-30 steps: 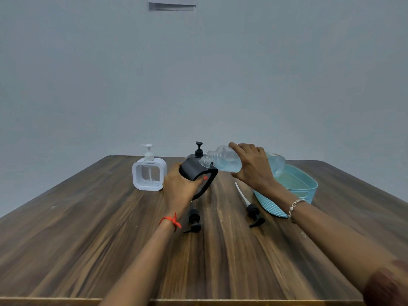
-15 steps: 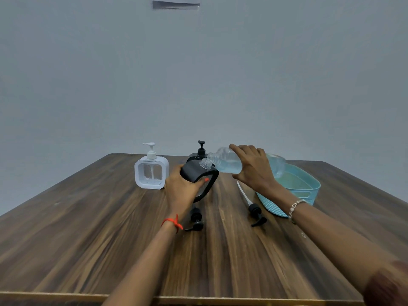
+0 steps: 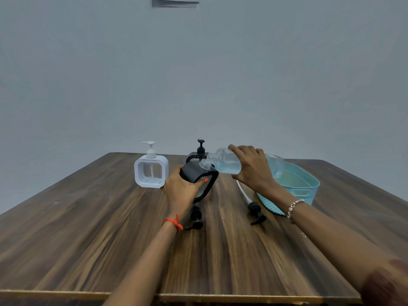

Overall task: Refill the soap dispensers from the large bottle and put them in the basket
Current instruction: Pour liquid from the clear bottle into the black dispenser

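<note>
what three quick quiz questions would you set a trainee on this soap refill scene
1. True or false: the right grip holds the large bottle upright.
2. How many loose pumps lie on the table?
3. The left grip holds: A) a loose pump B) a black dispenser C) nothing.
Key: 1 false, it is tipped on its side; 2 two; 3 B.

A dark wooden table point(image 3: 88, 239) stands before a plain grey wall point(image 3: 198, 74).
</note>
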`<state>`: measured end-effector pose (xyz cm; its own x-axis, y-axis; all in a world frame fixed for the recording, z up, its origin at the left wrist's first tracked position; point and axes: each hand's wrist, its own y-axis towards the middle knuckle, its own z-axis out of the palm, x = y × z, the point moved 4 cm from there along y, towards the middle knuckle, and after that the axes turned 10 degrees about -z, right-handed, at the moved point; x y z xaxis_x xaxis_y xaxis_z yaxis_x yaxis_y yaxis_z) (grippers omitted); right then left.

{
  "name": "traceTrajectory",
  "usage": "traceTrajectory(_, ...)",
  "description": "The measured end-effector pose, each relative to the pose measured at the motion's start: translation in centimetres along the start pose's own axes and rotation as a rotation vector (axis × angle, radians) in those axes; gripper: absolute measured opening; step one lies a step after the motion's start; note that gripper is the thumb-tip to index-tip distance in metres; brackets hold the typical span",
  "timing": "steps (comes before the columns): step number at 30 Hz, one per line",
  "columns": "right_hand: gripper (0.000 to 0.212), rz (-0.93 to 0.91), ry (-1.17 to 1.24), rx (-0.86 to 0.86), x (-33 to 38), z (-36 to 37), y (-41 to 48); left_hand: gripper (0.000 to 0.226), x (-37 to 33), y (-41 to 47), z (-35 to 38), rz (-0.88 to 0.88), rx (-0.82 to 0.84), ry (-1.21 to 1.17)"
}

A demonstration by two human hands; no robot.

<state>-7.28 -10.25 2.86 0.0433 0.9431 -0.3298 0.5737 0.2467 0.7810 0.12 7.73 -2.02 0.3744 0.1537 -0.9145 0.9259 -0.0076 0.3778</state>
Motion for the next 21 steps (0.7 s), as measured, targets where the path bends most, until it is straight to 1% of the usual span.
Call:
traceTrajectory(14, 0.070, 0.025, 0.002, 0.041, -0.15, -0.20, -0.49, 0.054, 0.19, -0.26, 0.50, 0.018, 0.006, -0.014)
traceTrajectory(21, 0.067, 0.027, -0.004, 0.033, -0.19, -0.49, -0.49, 0.054, 0.13, -0.33, 0.65, 0.016, 0.006, -0.021)
